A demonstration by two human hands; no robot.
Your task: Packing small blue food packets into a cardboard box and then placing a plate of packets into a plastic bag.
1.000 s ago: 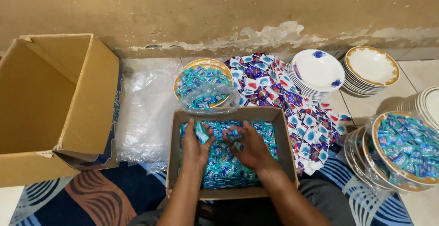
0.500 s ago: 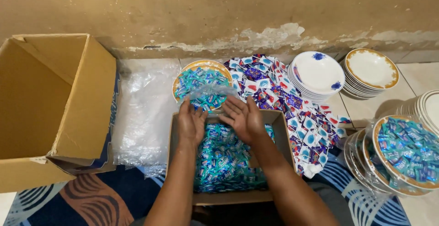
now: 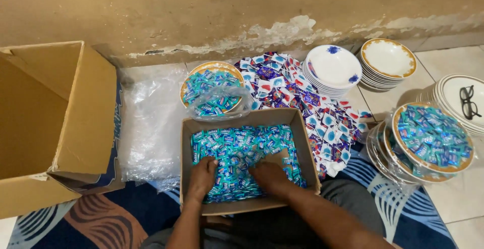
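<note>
Teal candy sachets [image 3: 242, 150] fill a shallow cardboard tray [image 3: 308, 148] that sits on the floor in front of the person, its near edge against their lap and its far edge toward the wall; the head view shows both hands sunk into the heap at the tray's near side. Left hand [image 3: 202, 174] lies palm down on the sachets near the near-left corner, fingers curled into the pile, though whether it has closed on any sachets I cannot tell; right hand [image 3: 269, 174] rests just beside it toward the middle, knuckles up and fingers bent into the sachets, its grasp likewise hidden; the two hands are close but not touching.

Just beyond the tray's far-left corner stands a gold-rimmed plate [image 3: 212, 67] loaded with the same teal sachets and partly wrapped in clear plastic [image 3: 219, 103]; beside it, along the tray's far-right side, a spread of blue, red and white sachets [image 3: 297, 92] lies on the floor. Past that, near the wall, are a stack of white bowls with blue marks [image 3: 333, 67] and a stack of gold-rimmed bowls [image 3: 388, 60]. At the right, another gold-rimmed plate of teal sachets [image 3: 433, 138] tops a stack of wrapped plates; further right, a pair of black glasses [image 3: 468, 102] lies on white plates. A large open cardboard box [image 3: 50, 123] stands at the left, with a sheet of crumpled plastic [image 3: 148, 128] between it and the tray.
</note>
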